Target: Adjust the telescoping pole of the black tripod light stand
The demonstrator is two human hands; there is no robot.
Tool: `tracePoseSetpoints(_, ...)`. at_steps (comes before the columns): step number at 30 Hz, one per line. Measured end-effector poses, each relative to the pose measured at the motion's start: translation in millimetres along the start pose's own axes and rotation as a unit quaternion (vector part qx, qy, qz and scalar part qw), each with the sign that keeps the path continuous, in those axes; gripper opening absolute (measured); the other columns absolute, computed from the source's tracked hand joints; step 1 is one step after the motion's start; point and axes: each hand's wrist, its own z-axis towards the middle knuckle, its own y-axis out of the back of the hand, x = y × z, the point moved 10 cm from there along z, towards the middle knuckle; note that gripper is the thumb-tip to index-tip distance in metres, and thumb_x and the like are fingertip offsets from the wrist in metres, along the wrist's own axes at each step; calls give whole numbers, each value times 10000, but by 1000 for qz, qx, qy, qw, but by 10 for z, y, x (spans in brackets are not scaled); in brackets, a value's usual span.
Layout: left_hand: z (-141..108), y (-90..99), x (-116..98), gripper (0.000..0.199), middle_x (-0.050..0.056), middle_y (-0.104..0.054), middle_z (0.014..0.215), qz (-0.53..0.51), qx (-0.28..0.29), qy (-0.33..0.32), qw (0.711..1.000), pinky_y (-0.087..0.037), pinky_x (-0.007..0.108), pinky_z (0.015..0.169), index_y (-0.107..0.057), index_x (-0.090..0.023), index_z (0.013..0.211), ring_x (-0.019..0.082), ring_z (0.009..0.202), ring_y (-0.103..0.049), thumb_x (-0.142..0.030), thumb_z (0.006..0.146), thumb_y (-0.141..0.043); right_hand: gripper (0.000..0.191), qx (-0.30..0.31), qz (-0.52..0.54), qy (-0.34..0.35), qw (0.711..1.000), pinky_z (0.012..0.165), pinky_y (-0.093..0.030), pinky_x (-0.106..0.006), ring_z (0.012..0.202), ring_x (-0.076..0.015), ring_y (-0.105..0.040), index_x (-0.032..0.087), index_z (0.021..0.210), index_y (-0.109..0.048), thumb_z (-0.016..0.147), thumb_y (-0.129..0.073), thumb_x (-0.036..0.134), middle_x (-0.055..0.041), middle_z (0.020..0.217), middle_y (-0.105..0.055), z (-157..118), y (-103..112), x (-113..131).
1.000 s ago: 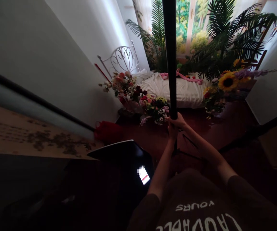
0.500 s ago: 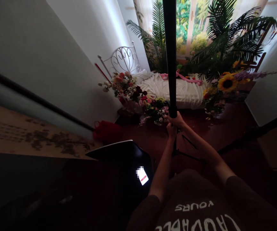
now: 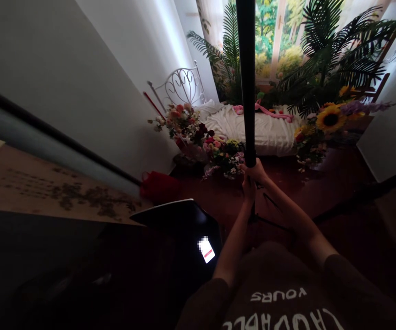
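A tall black light stand (image 3: 248,91) rises upright in front of me, its thin tripod legs spreading near the floor. My right hand (image 3: 257,171) is wrapped round the pole just below the thick upper section. Directly beneath it, my left hand (image 3: 249,189) is closed round the same pole, the two hands almost touching. Parts of the fingers are hidden by the pole and by each other. To the left of my left forearm is a dark, flat-topped surface (image 3: 184,220) with a lit phone screen (image 3: 207,250) on it.
Flower bunches (image 3: 218,151) stand before a white-draped bed (image 3: 273,137) with a metal headboard (image 3: 184,87). Sunflowers (image 3: 330,118) and palms (image 3: 325,55) are at right. A red bag (image 3: 158,187) sits left by a printed scroll (image 3: 80,192). A dark pole (image 3: 366,195) slants across the right.
The whole scene has shifted slightly right in view as my head turned a little. Both hands keep their hold on the light stand, with little other change.
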Motion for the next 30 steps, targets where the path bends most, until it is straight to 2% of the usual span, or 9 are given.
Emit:
tracePoseSetpoints(4,13,-5,-90,621,128,-732,957,4,-4,9,1000,-545,334,765,-634,-178,1203,238,895,-697,-682,872,-485,198,-8,10,3,1000,496,-367,-228,530,-98,-452,180,571,-526,619,-686,287,24,549,-503,27,33,188)
tracePoseSetpoints(8,40,-4,-69,693,126,-727,914,-9,0,19,1000,-540,322,738,-667,-169,1136,245,872,-695,-758,828,-469,214,-11,15,26,999,517,-383,-233,558,-110,-481,176,568,-527,636,-677,312,7,568,-514,35,50,334)
tracePoseSetpoints(14,74,-31,32,752,93,-703,802,-32,21,42,998,-513,285,641,-684,-158,995,202,729,-672,-824,807,-388,265,-5,-1,29,1000,481,-343,-225,522,-98,-452,184,583,-514,658,-693,364,20,544,-487,45,51,342)
tracePoseSetpoints(17,66,-35,46,751,73,-675,731,-37,22,44,998,-490,270,597,-676,-156,927,177,656,-639,-826,814,-355,303,45,-7,26,999,497,-375,-231,536,-113,-495,181,606,-524,692,-711,403,3,559,-529,25,1,351)
tracePoseSetpoints(19,60,-34,41,737,75,-676,736,-39,20,37,998,-485,262,596,-673,-158,913,172,670,-635,-813,829,-346,322,70,-31,43,996,540,-416,-235,588,-130,-542,173,648,-548,730,-710,439,-26,611,-591,-25,8,370)
tracePoseSetpoints(21,60,-26,45,716,88,-688,760,-38,16,29,999,-494,266,625,-679,-159,901,188,730,-651,-802,829,-373,319,58,-61,82,993,621,-463,-237,688,-148,-595,162,774,-589,761,-706,459,-58,739,-667,-108,100,383)
tracePoseSetpoints(25,74,-25,105,698,83,-686,758,-29,11,25,999,-498,297,674,-672,-170,813,204,742,-655,-823,784,-427,497,38,-59,131,989,748,-538,-274,875,-188,-667,173,1091,-555,754,-722,497,-84,975,-703,-361,321,151)
tracePoseSetpoints(27,78,-28,119,714,64,-654,697,-24,9,21,999,-478,295,668,-642,-174,734,182,672,-626,-841,780,-392,507,50,-50,129,989,776,-559,-311,909,-204,-683,185,1095,-561,748,-729,513,-86,988,-698,-499,411,-84)
tracePoseSetpoints(30,71,-30,99,740,43,-599,622,-20,3,9,1000,-438,278,639,-593,-179,664,153,596,-570,-860,788,-329,376,50,-47,111,991,802,-566,-342,897,-201,-694,202,1008,-601,804,-683,507,-83,983,-702,-688,560,-443)
